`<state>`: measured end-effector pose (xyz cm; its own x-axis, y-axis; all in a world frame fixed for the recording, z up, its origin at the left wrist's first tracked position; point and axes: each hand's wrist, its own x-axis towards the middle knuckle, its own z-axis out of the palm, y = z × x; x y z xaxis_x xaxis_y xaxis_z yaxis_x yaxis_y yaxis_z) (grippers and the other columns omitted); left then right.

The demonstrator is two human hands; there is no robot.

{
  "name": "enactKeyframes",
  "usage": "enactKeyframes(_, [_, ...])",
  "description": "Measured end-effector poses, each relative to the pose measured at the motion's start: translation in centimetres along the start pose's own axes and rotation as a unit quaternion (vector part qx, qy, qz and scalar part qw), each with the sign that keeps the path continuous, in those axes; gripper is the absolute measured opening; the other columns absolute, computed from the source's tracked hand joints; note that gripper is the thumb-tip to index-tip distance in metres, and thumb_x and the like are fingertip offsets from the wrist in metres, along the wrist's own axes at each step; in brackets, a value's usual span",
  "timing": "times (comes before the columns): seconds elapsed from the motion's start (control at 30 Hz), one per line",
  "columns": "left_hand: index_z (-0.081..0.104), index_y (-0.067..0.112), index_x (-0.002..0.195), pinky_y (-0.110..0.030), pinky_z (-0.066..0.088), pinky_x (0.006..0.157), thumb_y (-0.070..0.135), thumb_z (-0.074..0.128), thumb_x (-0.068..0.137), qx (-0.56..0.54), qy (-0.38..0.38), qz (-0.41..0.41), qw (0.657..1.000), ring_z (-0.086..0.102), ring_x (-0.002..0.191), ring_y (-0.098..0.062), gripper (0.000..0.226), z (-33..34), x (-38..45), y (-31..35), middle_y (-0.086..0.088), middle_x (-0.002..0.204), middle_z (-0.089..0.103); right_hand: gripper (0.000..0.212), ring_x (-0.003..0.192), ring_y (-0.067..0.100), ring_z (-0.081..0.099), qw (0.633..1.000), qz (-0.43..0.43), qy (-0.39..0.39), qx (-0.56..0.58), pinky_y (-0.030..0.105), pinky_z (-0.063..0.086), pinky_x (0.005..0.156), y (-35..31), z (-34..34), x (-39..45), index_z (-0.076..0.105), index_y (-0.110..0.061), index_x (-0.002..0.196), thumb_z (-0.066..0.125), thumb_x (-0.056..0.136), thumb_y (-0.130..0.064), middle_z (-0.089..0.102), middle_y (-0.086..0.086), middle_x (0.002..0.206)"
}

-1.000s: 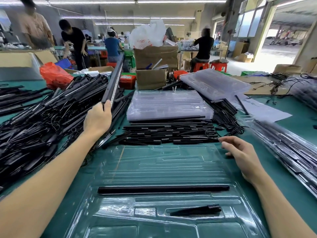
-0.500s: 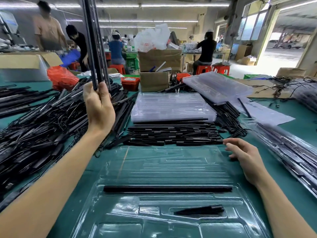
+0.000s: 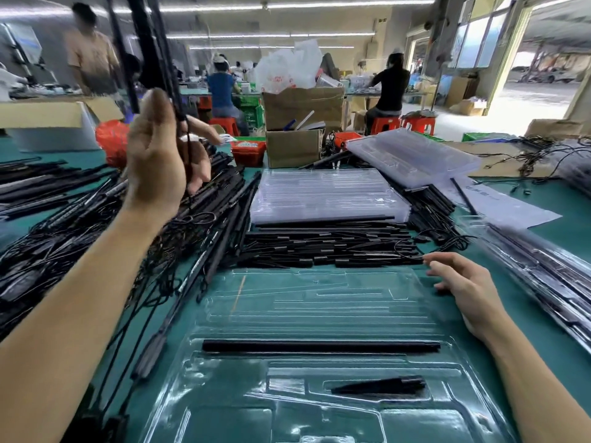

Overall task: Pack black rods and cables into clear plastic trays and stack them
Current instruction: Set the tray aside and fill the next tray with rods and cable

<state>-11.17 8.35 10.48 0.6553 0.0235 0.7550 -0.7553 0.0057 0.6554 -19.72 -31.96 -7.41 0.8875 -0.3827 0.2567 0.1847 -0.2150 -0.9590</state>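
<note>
With the left hand (image 3: 156, 155) pinching the upright black rod (image 3: 145, 49), lower it flat into the clear tray (image 3: 319, 302) while the relaxed, empty right hand (image 3: 463, 286) steadies the rim.

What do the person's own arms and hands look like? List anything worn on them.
Both forearms are bare as far as the head view shows: no sleeves, gloves, watch, bracelet or rings are visible. The left hand and right hand are uncovered, with short, unpainted fingernails on the right hand. Nothing is marked, taped or strapped on either arm. Any sleeve would lie above the frame's lower edge.
</note>
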Motion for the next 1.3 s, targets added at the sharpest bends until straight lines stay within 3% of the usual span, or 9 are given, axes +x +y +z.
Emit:
enactKeyframes(0.17, [0.044,0.009,0.077,-0.020,0.022,0.032,0.036,0.025,0.110,-0.023,-0.028,-0.012,0.999,0.033,0.029,-0.015,0.046,0.9,-1.0,1.7,-0.004,0.067,0.070,0.019,0.078,0.009,0.067,1.000,0.019,0.002,0.017,0.016,0.051,0.059,0.2,-0.3,0.2,0.074,-0.017,0.094,0.060,0.095,-0.005,0.075,0.003,0.093])
enactKeyframes(0.37, [0.053,-0.018,0.093,-0.015,0.024,0.032,0.029,0.023,0.111,0.021,-0.133,-0.029,0.990,0.037,0.029,-0.006,0.059,2.1,-3.1,3.0,0.006,0.053,0.064,0.021,0.080,0.021,0.063,0.991,0.110,0.011,0.069,0.021,0.053,0.066,-1.0,-0.2,0.8,0.068,0.005,0.109,0.056,0.099,-0.008,0.073,0.015,0.096])
enactKeyframes(0.5, [0.053,0.013,0.107,-0.017,0.030,0.033,0.035,0.039,0.107,0.008,-0.172,-0.072,0.982,0.043,0.033,-0.015,0.025,3.1,-5.1,1.7,-0.007,0.069,0.069,0.021,0.088,0.020,0.066,0.990,0.110,-0.045,-0.078,0.031,0.049,0.077,-5.6,2.0,0.5,0.072,-0.012,0.108,0.066,0.095,-0.027,0.074,0.013,0.109])
enactKeyframes(0.67, [0.048,0.029,0.088,-0.034,0.040,0.039,0.044,0.047,0.098,0.106,-0.232,-0.104,0.961,0.050,0.043,-0.019,0.019,5.7,-9.3,-0.6,-0.008,0.076,0.069,0.070,0.115,0.021,0.067,0.958,0.031,-0.241,0.155,0.044,0.054,0.096,-13.2,8.4,-1.5,0.058,-0.021,0.128,0.071,0.076,-0.066,0.070,0.007,0.125])
enactKeyframes(0.77, [0.043,0.023,0.089,-0.055,0.043,0.053,0.040,0.050,0.094,0.145,-0.250,-0.110,0.951,0.052,0.052,-0.026,0.019,7.2,-11.9,-1.4,-0.008,0.070,0.064,0.032,0.109,0.032,0.070,0.941,0.012,-0.234,0.243,0.047,0.057,0.092,-15.1,12.4,-2.7,0.053,-0.018,0.112,0.063,0.095,-0.042,0.071,0.015,0.118])
enactKeyframes(0.83, [0.039,0.028,0.096,-0.048,0.049,0.064,0.042,0.056,0.093,0.135,-0.287,-0.114,0.942,0.059,0.067,-0.022,0.023,6.9,-13.3,-1.6,0.000,0.081,0.064,0.013,0.095,0.036,0.073,0.955,-0.009,-0.172,0.240,0.048,0.060,0.082,-15.1,13.7,-3.2,0.049,-0.012,0.105,0.056,0.102,-0.023,0.074,0.017,0.106])
enactKeyframes(0.97, [0.042,0.043,0.114,-0.035,0.038,0.104,0.062,0.054,0.081,0.257,-0.335,-0.115,0.899,0.047,0.120,-0.004,0.040,2.4,-14.0,-2.7,0.028,0.115,0.053,0.008,0.079,0.041,0.074,0.959,-0.004,-0.135,0.249,0.046,0.061,0.063,-13.7,13.5,-3.5,0.048,-0.008,0.101,0.048,0.105,-0.014,0.075,0.018,0.092])
enactKeyframes(1.13, [0.043,0.043,0.117,-0.039,0.031,0.104,0.065,0.063,0.084,0.533,-0.306,-0.213,0.759,0.034,0.122,-0.016,0.045,-3.6,-13.4,-4.5,0.014,0.122,0.036,0.012,0.082,0.041,0.074,0.948,0.063,-0.090,0.297,0.044,0.062,0.064,-11.7,12.8,-3.4,0.046,-0.008,0.114,0.047,0.106,-0.016,0.073,0.017,0.090])
enactKeyframes(1.3, [0.064,0.035,0.094,-0.022,0.045,0.075,0.030,0.074,0.089,0.375,-0.292,-0.256,0.842,0.058,0.079,-0.007,0.012,-6.1,-12.5,-4.3,0.006,0.102,0.059,0.005,0.088,0.045,0.072,0.951,0.087,-0.076,0.286,0.045,0.062,0.065,-9.4,12.8,-3.5,0.046,-0.011,0.107,0.048,0.105,-0.015,0.073,0.018,0.090])
